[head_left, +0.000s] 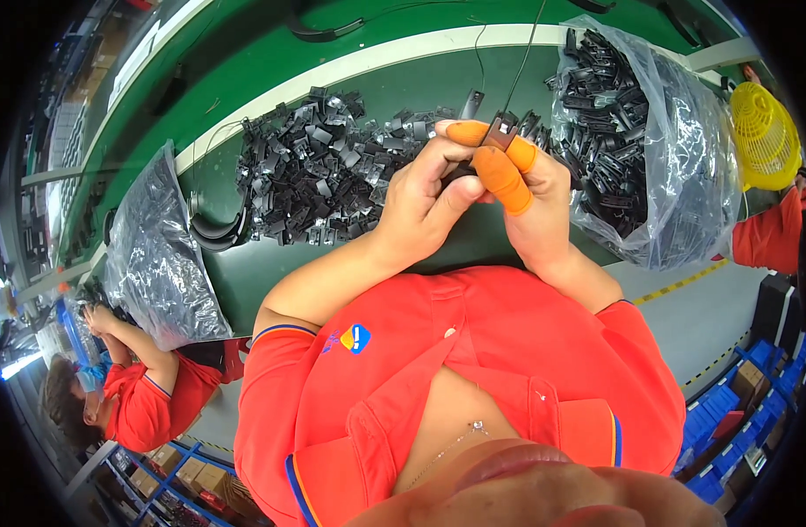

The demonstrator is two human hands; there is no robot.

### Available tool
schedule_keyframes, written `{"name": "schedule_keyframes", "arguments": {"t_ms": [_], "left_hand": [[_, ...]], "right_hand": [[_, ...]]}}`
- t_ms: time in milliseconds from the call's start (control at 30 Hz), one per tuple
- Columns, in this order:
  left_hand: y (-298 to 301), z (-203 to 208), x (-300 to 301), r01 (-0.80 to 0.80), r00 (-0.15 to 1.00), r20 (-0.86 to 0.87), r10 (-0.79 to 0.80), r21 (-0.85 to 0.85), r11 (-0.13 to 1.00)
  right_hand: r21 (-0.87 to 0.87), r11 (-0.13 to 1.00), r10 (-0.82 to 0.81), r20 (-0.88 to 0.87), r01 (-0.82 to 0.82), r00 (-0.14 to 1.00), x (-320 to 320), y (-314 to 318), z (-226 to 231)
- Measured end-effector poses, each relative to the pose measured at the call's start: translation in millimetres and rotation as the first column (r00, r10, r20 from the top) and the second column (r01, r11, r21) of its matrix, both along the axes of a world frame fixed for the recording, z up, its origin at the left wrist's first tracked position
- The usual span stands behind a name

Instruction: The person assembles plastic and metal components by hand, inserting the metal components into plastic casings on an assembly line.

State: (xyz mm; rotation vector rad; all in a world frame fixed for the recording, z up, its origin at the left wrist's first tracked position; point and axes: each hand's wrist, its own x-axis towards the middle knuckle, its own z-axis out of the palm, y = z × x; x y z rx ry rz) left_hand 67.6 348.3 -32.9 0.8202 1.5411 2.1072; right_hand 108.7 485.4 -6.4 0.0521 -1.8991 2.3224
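Both hands meet above the green table over a small black plastic part (501, 132) with a thin dark wire running up from it. My right hand (543, 202) pinches the part between thumb and forefinger, which wear orange finger cots (501, 180). My left hand (425, 193) is closed, fingers curled round a dark lower portion, apparently of the same piece; the fingers hide most of it. Just beyond the hands stands a grey-black flat strip (472, 104). A wide pile of small black and clear plastic pieces (320, 167) lies left of my left hand.
Right of my hands, an open clear bag (684, 176) holds many black parts. Another plastic bag (161, 255) lies left, beside a curved black band (220, 230). A green conveyor (245, 61) runs behind. A yellow basket (763, 136) and a co-worker's red sleeve (763, 233) are far right; another person (148, 386) works left.
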Motion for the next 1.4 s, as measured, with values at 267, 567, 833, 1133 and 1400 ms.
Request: {"name": "schedule_keyframes", "arguments": {"t_ms": [267, 567, 833, 1133, 1400], "left_hand": [[8, -2, 0, -0.108, 0.994, -0.034, 0.107, -0.018, 0.994], [-2, 16, 0, -0.028, 0.961, -0.268, -0.068, -0.339, 0.940], [0, 9, -7, 0.062, 0.895, -0.381, -0.232, -0.410, 0.910], [13, 14, 0, -0.086, 0.917, -0.392, -0.071, -0.369, 0.925], [2, 27, -27, 0.267, 0.866, -0.266, -0.422, -0.469, 0.842]], "right_hand": [[-0.097, 0.986, 0.131, -0.050, -0.136, 0.990, -5, 4, -3], [0.688, 0.703, 0.140, -0.381, 0.179, 0.914, 2, 17, -5], [0.504, 0.863, 0.175, -0.354, 0.029, 0.919, 0, 24, -16], [0.419, 0.892, 0.043, -0.449, 0.168, 0.893, 2, 10, -31], [-0.222, 0.975, -0.050, -0.207, 0.003, 0.977, -10, -1, -26]]}}
